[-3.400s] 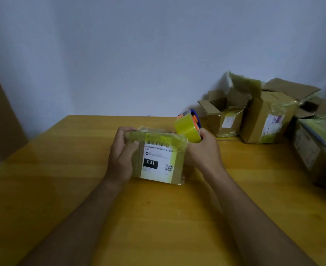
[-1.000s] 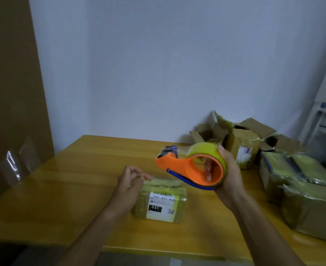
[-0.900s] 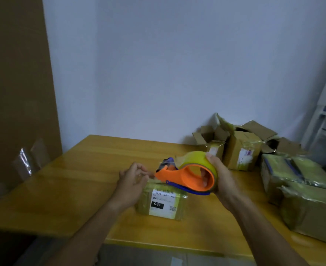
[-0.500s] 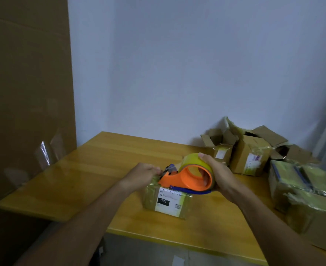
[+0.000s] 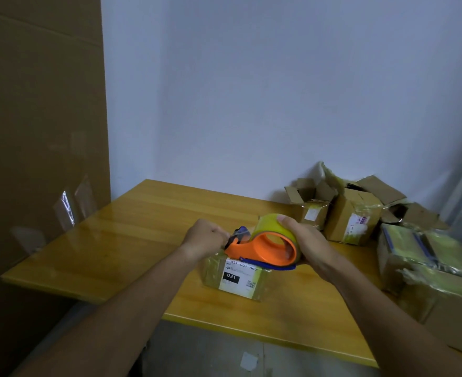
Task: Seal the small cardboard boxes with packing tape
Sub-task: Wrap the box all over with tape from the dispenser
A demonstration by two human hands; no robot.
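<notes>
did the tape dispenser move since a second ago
Yes. The tape dispenser came down from above the labelled box, its nose now at the left hand.

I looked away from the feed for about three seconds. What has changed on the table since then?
The box was let go and now lies on the table. The right hand lifted the tape dispenser and brought it down over the box. The left hand left the box's side and now pinches at the dispenser's front. The boxes at the back stayed.
</notes>
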